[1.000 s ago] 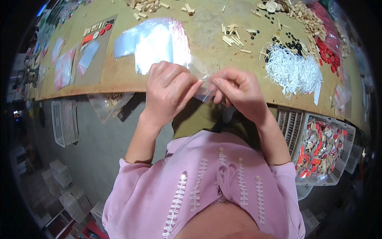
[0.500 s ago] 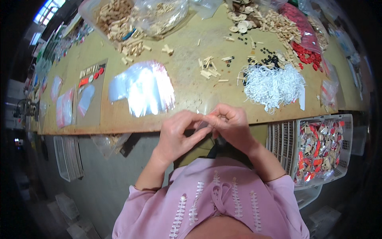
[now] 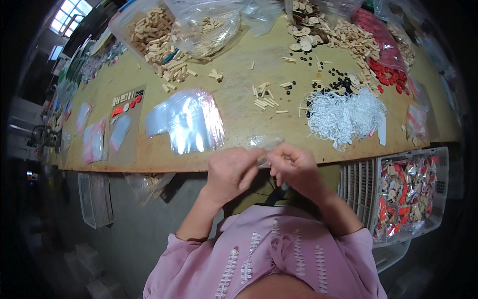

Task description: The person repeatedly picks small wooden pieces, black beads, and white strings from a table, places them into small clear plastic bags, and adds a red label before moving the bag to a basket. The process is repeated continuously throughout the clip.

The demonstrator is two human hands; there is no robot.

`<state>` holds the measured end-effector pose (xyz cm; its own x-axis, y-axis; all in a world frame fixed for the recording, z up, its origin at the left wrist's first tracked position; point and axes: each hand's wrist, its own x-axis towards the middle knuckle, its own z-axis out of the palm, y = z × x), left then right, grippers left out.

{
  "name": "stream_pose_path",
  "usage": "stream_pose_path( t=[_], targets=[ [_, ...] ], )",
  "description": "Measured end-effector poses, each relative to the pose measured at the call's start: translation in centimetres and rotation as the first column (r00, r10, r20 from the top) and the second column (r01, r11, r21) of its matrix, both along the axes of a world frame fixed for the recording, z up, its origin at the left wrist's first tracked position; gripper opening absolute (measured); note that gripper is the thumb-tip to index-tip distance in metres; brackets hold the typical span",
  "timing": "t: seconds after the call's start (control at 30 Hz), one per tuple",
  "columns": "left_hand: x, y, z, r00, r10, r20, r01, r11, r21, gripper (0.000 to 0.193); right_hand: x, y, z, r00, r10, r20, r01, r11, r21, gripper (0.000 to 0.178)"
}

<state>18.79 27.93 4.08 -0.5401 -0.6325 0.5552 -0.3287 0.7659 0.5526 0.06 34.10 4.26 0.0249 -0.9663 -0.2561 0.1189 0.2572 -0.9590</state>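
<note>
At the table's front edge, a small clear plastic bag point(image 3: 266, 141) sticks out beyond my fingertips. My left hand point(image 3: 230, 172) is closed on its near edge, fingers curled and thumb pressed in. From the other side, my right hand point(image 3: 298, 169) pinches the same edge between thumb and forefinger. I cannot make out anything inside the bag. Left of my hands lies a fanned stack of clear plastic bags point(image 3: 191, 122). To the right is a tangled heap of white cords point(image 3: 346, 117). Short wooden sticks point(image 3: 264, 99) lie scattered ahead.
A clear bin of wooden pieces point(image 3: 152, 32) stands at the back left. Black beads point(image 3: 341, 82), wooden discs point(image 3: 304, 44) and red rings point(image 3: 386, 74) lie at the right. A sample board point(image 3: 127, 134) rests at left. Below the right edge, a white crate point(image 3: 440, 199) holds filled packets.
The clear bag now shows more plainly past my fingertips. My left fingers have curled in more, and my right hand has turned slightly. The whole view has shifted a little.
</note>
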Motion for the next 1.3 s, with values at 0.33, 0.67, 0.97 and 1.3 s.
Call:
stream_pose_path(
  t=[0.33,0.67,0.97,1.3],
  targets=[
    [1.0,-0.4,1.0,0.962,-0.226,0.155,0.222,0.974,0.039,0.016,-2.7,-1.6,-0.7,0.975,-0.061,-0.212,-0.022,0.929,-0.369,0.007],
    [1.8,-3.0,3.6,0.892,-0.411,0.191,0.396,0.912,0.109,0.013,-4.6,-0.2,4.1,0.538,-0.017,-0.843,-0.620,0.669,-0.410,0.015],
    [2.1,-19.9,-0.2,0.901,0.110,0.421,0.021,0.955,-0.295,0.032,-4.4,0.4,1.8,0.807,0.000,-0.591,-0.414,0.714,-0.564,0.019],
    [0.4,-17.7,1.0,0.980,-0.101,-0.174,0.188,0.769,0.611,0.016,-4.4,0.0,1.7,0.776,-0.110,-0.620,-0.345,0.750,-0.565,0.014]
  ],
)
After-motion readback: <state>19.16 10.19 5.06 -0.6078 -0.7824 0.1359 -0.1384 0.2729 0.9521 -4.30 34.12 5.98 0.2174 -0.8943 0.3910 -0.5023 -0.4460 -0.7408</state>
